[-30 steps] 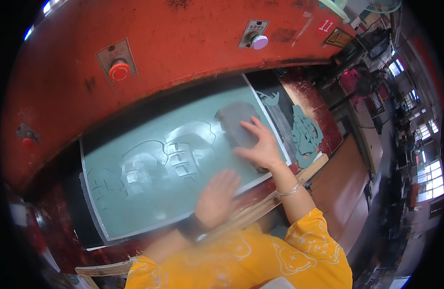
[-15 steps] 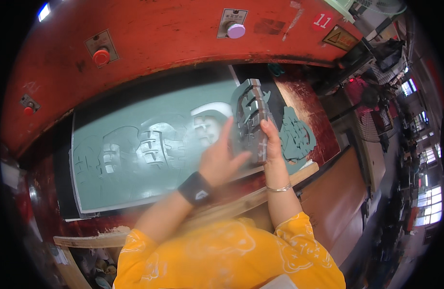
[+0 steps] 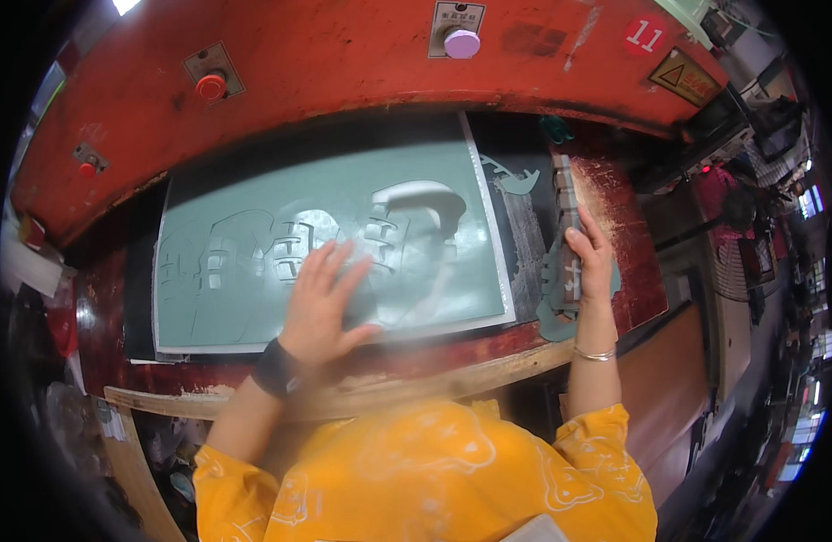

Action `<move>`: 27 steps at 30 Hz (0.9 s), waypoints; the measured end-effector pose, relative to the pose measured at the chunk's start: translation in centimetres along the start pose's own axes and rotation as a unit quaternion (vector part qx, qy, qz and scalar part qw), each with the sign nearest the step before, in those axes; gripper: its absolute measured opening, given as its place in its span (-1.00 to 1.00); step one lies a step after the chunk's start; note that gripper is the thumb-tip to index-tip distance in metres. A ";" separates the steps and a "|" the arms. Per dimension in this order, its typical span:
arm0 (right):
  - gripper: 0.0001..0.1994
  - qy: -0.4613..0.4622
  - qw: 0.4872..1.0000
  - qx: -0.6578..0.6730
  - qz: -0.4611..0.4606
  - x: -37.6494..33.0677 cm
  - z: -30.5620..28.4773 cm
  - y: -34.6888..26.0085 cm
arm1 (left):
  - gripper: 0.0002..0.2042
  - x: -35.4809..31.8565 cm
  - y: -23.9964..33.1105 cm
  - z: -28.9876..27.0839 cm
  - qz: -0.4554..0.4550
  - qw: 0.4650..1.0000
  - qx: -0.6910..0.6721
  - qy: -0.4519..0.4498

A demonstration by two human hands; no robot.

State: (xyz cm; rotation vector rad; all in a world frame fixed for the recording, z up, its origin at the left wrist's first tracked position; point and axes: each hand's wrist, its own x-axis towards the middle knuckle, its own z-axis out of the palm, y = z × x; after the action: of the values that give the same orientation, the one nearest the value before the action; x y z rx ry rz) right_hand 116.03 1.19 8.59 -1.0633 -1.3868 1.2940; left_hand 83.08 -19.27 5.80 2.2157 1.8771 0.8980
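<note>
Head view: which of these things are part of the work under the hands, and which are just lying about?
In use:
- grey-green sheet with cut outlines, left hand flat on it
- narrow grey metal cutting die, in right hand

Lying about:
- grey-green offcuts
- red push button
- purple push button

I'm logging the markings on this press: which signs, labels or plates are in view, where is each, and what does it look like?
Round sticker: top right of the red machine housing, red with white figures.
Warning sign: right of the sticker, tilted yellow plate with a black triangle.
Button plate: top centre, pale rectangle above a lilac push-button.
Button plate: upper left, grey metal square behind a red push-button.
</note>
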 end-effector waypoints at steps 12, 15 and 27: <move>-0.47 0.047 0.767 -0.621 -0.155 -1.0 -1.2 1.7 | -0.42 1.7 6.6 3.6 -0.001 0.986 -0.046 -0.162; -0.57 0.034 0.888 -0.431 -0.158 -2.7 0.8 0.7 | -0.38 3.6 6.2 3.4 0.122 0.974 -0.012 -0.192; -0.83 -0.001 0.983 -0.162 -0.088 -8.7 7.4 -0.3 | -0.67 10.5 0.2 7.3 -0.241 0.732 -0.633 0.065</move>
State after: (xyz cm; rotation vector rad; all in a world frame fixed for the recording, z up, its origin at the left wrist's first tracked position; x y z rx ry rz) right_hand 110.47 -8.75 8.19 -1.1228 -1.6924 0.9613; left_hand 87.56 -7.42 3.73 0.7946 1.0595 1.5317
